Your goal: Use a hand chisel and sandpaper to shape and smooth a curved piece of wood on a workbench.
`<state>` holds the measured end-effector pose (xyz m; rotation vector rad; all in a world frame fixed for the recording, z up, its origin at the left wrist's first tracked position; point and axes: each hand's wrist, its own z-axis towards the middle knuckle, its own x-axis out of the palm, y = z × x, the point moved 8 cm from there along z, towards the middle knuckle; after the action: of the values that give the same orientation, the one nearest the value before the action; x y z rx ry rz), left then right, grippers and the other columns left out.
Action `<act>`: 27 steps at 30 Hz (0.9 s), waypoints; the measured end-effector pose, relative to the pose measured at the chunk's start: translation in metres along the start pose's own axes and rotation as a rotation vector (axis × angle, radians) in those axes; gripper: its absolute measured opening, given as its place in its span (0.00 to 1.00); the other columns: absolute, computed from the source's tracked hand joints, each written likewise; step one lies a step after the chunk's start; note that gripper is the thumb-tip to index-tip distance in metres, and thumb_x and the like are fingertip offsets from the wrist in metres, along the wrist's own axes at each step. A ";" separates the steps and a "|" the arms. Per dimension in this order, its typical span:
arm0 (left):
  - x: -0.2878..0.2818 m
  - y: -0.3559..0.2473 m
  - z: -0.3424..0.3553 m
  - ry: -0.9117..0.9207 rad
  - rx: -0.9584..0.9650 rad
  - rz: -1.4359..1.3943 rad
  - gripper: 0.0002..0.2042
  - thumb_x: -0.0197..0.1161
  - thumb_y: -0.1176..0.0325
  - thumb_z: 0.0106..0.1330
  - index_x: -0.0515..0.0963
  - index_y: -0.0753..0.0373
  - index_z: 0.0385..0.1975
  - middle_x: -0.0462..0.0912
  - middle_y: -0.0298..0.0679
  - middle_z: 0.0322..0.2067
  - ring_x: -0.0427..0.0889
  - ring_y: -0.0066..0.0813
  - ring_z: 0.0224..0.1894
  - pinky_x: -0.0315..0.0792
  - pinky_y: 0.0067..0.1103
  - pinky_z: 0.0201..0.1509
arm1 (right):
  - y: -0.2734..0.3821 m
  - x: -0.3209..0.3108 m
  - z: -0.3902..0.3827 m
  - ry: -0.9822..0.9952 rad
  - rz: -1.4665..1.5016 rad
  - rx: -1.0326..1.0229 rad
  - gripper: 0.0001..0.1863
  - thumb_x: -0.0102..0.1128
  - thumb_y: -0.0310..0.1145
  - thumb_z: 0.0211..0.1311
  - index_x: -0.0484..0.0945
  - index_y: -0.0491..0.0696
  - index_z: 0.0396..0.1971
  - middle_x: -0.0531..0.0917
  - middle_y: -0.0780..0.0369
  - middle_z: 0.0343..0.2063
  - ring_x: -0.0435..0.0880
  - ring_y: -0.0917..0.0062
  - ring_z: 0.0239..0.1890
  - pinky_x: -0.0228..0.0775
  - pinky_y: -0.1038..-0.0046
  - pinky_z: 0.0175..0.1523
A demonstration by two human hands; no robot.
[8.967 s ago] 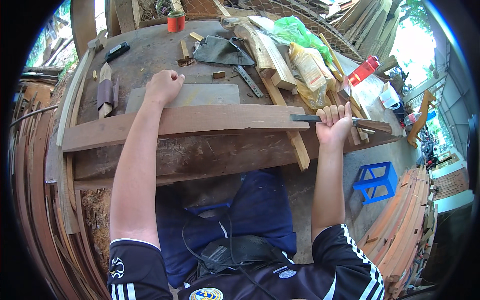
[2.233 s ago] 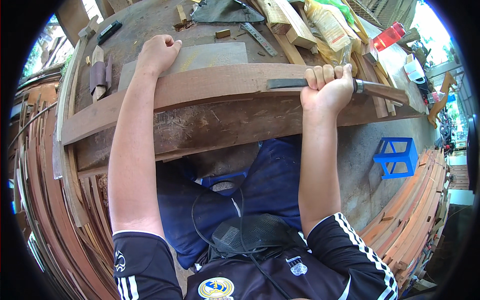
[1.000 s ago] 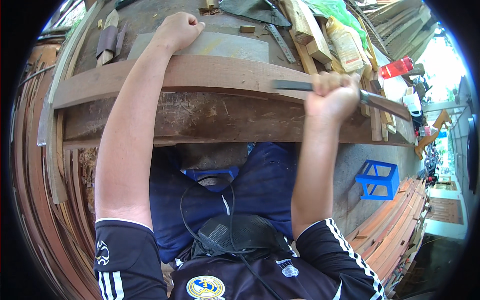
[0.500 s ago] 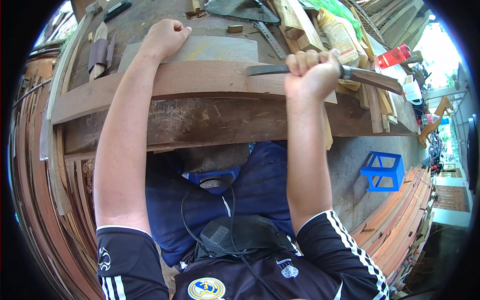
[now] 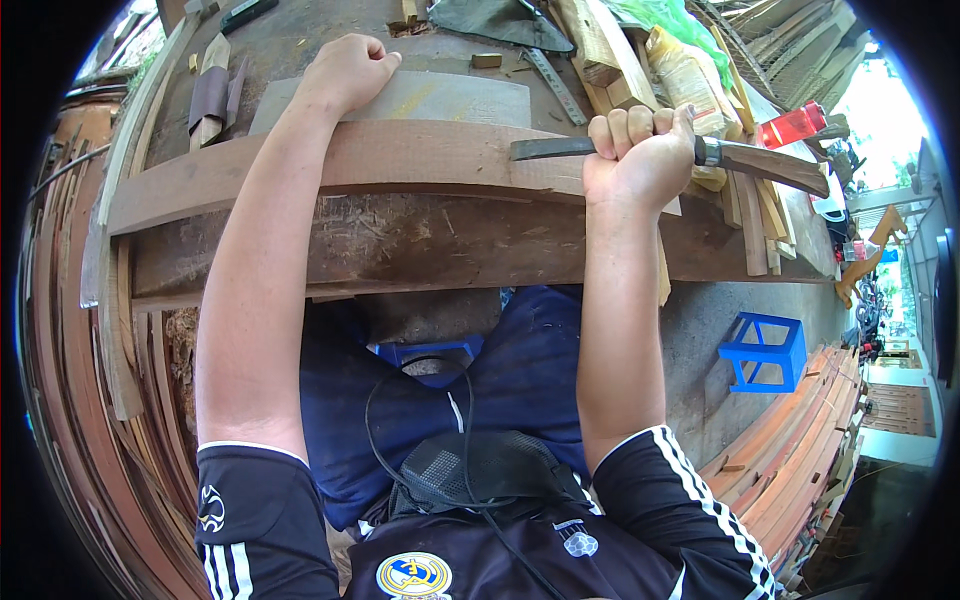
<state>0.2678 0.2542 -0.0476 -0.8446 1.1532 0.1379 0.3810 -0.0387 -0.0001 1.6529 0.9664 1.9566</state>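
Observation:
My right hand (image 5: 640,150) is closed around a chisel (image 5: 765,165), gripping it by the metal part. The wooden handle points right, and the dark flat blade reaches left over a long reddish-brown board (image 5: 420,155). Whether the blade touches the wood, I cannot tell. My left hand (image 5: 348,75) makes a fist just beyond the board's far edge, above a flat grey sheet (image 5: 460,100). Anything inside that fist is hidden.
Beyond the board lie a small wood block (image 5: 486,61), a metal ruler (image 5: 553,85) and a dark-wrapped stick (image 5: 210,100). Wood offcuts (image 5: 600,50) and a red bottle-like thing (image 5: 795,124) sit to the right. A blue stool (image 5: 765,350) stands beside stacked planks (image 5: 790,430).
The whole view has shifted slightly, so bench and hands appear a little farther right. The chisel has tilted a bit, its blade still over the board. Both hands keep their closed shape.

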 end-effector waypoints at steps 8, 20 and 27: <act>-0.005 -0.013 0.006 -0.106 0.091 0.039 0.18 0.58 0.54 0.64 0.80 0.65 0.27 0.82 0.47 0.26 0.81 0.41 0.32 0.72 0.32 0.41 | 0.080 -0.117 0.073 -0.219 -0.006 -0.156 0.26 0.28 0.46 0.74 0.49 0.56 0.11 0.49 0.72 0.07 0.42 0.81 0.10 0.38 0.74 0.17; -0.003 0.003 0.002 -0.021 0.054 -0.014 0.17 0.58 0.53 0.62 0.81 0.62 0.29 0.83 0.45 0.30 0.81 0.41 0.37 0.73 0.33 0.44 | 0.004 -0.026 0.039 -0.026 -0.059 0.007 0.26 0.28 0.44 0.74 0.55 0.55 0.11 0.51 0.70 0.06 0.44 0.80 0.09 0.40 0.74 0.18; -0.005 -0.020 0.004 -0.087 0.076 0.098 0.17 0.58 0.55 0.63 0.80 0.65 0.29 0.83 0.49 0.29 0.82 0.45 0.36 0.73 0.33 0.43 | 0.058 -0.102 0.070 -0.188 0.036 -0.059 0.27 0.22 0.48 0.75 0.49 0.56 0.12 0.47 0.71 0.08 0.41 0.81 0.11 0.36 0.76 0.17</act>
<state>0.2787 0.2447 -0.0324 -0.7085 1.1116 0.2085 0.4789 -0.1313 -0.0242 1.7942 0.8061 1.7954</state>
